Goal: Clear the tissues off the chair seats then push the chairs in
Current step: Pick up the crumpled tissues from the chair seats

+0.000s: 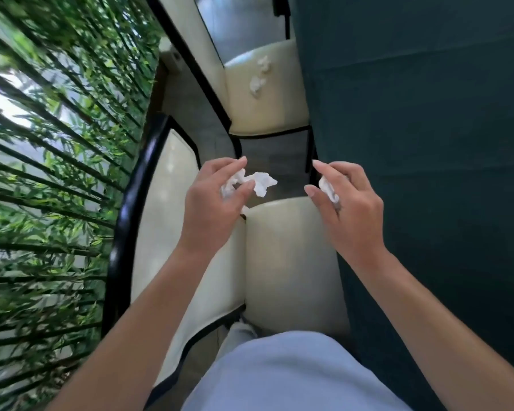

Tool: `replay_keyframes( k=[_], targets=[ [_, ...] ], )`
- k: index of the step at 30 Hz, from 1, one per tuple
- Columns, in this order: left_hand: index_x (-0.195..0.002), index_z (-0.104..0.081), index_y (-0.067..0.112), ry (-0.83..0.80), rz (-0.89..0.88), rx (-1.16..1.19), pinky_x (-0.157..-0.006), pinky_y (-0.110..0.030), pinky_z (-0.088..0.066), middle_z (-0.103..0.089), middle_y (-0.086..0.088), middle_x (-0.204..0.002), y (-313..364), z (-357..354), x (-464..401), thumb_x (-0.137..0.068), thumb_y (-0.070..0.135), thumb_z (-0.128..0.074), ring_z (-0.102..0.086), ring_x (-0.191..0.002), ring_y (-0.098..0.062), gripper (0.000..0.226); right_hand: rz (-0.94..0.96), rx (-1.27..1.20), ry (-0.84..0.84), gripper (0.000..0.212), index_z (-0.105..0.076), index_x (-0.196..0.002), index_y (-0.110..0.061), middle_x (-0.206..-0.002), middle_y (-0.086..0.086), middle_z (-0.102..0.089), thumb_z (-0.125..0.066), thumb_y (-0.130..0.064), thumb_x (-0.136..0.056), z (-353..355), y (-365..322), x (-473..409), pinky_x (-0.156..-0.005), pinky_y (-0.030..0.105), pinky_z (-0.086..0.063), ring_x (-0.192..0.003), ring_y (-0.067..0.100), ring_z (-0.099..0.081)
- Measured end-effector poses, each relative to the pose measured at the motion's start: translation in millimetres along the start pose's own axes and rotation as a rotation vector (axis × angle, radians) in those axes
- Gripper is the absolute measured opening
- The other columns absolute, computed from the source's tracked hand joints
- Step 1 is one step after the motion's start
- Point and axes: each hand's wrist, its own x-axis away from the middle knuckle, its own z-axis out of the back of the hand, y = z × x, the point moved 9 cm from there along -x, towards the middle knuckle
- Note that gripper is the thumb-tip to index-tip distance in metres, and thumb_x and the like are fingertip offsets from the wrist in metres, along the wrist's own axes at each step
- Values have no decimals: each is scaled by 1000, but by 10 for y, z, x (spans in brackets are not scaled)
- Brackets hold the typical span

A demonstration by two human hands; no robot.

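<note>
**Ana:** Both hands are loaded. The left hand (211, 200) has its fingers curled round a crumpled tissue (261, 182), part of it sticking out past the thumb. The right hand (346, 200) pinches a smaller wad (328, 189) between thumb and fingers. They hover apart over the far edge of the near chair seat (291, 262).

**Ben:** So that seat is done?

**Ana:** It looks bare where I can see it, though the hands and arms cover some of it. The far chair seat (267, 93) isn't: two more tissues (258, 75) lie on it, one behind the other, near its middle.

**Ben:** How would you handle this step well, then?

**Ana:** I'd tighten the left grip first. That loose flap could catch and drop as the hand travels. Then ball each wad fully into the palm, so the fingertips are free to pick up more.

**Ben:** And the chairs?

**Ana:** Not yet, I'd say. Pushing the far one in before clearing it would tuck the tissues under the dark green worktop (428, 143), which already overhangs the right side of both seats. Better to step forward, pick those two up, get rid of the lot, and only then push with empty hands on the black-framed backrest (161, 203).

**Ben:** Any risk?

**Ana:** Space is tight, with the bamboo screen (57, 143) close on the left, so reaching beats leaning.
</note>
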Motion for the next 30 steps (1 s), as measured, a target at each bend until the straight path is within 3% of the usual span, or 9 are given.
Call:
replay_keyframes(
  k=[2, 6, 13, 17, 23, 30],
  targets=[
    [-131, -70, 16, 59, -3, 18, -97, -6, -41, -60, 12, -120, -20, 226, 79, -92, 14, -76, -56, -112, 13, 39, 19, -39, 9, 37, -69, -131, -9, -121, 3, -63, -66, -30, -101, 27, -212, -24, -86, 5, -42, -102, -4, -55],
    [-130, -71, 17, 141, 12, 54, -101, -8, -41, -61, 12, -123, -111, 647, 283, -92, 19, -77, -56, -117, 9, 39, 79, -84, 2, 37, -69, -132, -9, -122, -6, -56, -68, -27, -99, 7, -640, 56, -89, 2, -39, -108, -22, -46],
    [-127, -71, 17, 232, -90, 55, -105, -16, -44, -61, 6, -126, -233, 1528, 754, -91, 20, -77, -54, -119, 6, 37, 139, -49, 52, 36, -69, -131, -11, -121, -10, -54, -69, -27, -99, -191, -1367, 430, -88, 3, -39, -108, -20, -48],
    [-129, -68, 23, 247, -131, 39, -107, -17, -46, -60, 7, -126, -482, 2104, 1051, -91, 27, -75, -52, -116, 12, 39, 166, -3, 18, 38, -68, -134, -12, -123, -11, -54, -66, -32, -101, -409, -1912, 792, -90, 4, -39, -107, -9, -50],
    [-128, -70, 16, 281, -186, 49, -103, -6, -40, -62, -1, -126, -886, 2812, 1482, -91, 25, -77, -56, -118, -1, 38, 242, 35, 59, 38, -68, -133, -10, -124, -7, -56, -68, -28, -100, -527, -2667, 1233, -91, 3, -38, -111, -18, -47],
    [-126, -71, 18, 365, -277, 55, -104, -11, -41, -59, 0, -125, -929, 3210, 1677, -90, 23, -79, -53, -118, 1, 37, 329, 51, 96, 37, -69, -132, -8, -122, 6, -63, -69, -26, -99, -585, -3115, 1401, -93, 5, -40, -108, -12, -51]
  ],
)
